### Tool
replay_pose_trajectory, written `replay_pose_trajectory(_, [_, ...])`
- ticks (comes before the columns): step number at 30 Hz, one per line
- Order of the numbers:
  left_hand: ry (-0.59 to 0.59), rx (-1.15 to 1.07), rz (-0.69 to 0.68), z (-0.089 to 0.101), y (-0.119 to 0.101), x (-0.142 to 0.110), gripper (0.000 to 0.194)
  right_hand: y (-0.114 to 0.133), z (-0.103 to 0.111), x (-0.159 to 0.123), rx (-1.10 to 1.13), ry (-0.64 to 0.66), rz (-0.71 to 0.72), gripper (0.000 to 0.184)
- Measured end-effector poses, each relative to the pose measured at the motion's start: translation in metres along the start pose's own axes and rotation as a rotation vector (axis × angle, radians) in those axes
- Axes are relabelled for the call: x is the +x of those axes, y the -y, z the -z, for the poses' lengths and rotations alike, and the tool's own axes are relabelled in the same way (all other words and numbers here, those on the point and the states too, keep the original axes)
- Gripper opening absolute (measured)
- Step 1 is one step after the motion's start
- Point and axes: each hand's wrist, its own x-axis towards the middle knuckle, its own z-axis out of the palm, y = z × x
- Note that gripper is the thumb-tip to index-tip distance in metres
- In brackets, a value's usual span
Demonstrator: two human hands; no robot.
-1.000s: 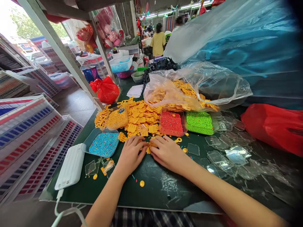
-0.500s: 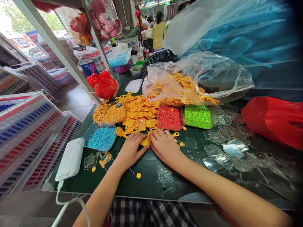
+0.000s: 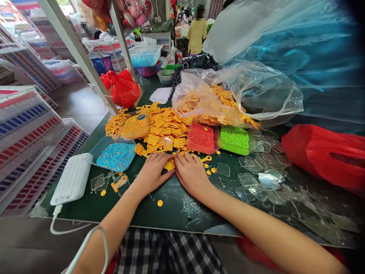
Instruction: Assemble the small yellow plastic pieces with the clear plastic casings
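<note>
In the head view, our left hand point(image 3: 154, 170) and right hand point(image 3: 193, 174) partly cover a yellow plastic piece point(image 3: 170, 165) on the tabletop point(image 3: 173, 213), perhaps steadying it; we cannot tell whether either grips. Bead trays point(image 3: 97, 147) nearby likely separate colours.

**One head camera looks down over the table**

The single view comes from the person's head, above the near edge of the table point(image 3: 168, 213), facing forward and down across it. It is close enough that the left hand point(image 3: 151, 171) and right hand point(image 3: 192, 176) sit mid-frame over the table. Its wide field takes in checked cloth point(image 3: 168, 251) below the table's near edge, crates point(image 3: 28, 152) left of the table, blue plastic point(image 3: 308, 61) beyond its right side, and a person point(image 3: 197, 35) far behind it.
</note>
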Motion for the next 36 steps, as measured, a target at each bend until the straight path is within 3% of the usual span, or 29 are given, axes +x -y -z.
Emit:
replay_pose_trajectory(7, [-0.015, 0.012, 0.019, 0.002, 0.001, -0.002, 0.035, 0.01, 0.005, -0.007, 0.022, -0.034, 0.096, 0.044])
replay_pose_trajectory(12, [-0.043, 0.004, 0.029, 0.004, 0.003, -0.002, 0.035, 0.002, 0.018, -0.001, 0.014, -0.07, 0.091, 0.027])
replay_pose_trajectory(19, [-0.088, -0.133, 0.031, 0.001, 0.011, -0.003, 0.036, -0.044, 0.048, 0.008, -0.065, 0.135, -0.125, 0.03])
replay_pose_trajectory(24, [-0.155, -0.185, 0.022, 0.001, 0.01, -0.003, 0.033, -0.046, 0.062, 0.003, -0.138, 0.278, -0.396, 0.024])
replay_pose_trajectory(29, [-0.242, -0.202, 0.014, 0.007, 0.006, -0.003, 0.025, -0.049, 0.068, -0.002, -0.154, 0.405, -0.487, 0.021])
replay_pose_trajectory(32, [-0.211, -0.26, -0.006, 0.011, 0.003, -0.003, 0.021, -0.055, 0.066, -0.004, -0.144, 0.445, -0.505, 0.025])
replay_pose_trajectory(36, [-0.078, -0.379, -0.098, 0.012, -0.003, -0.004, 0.02, -0.06, 0.059, -0.003, -0.108, 0.439, -0.502, 0.024])
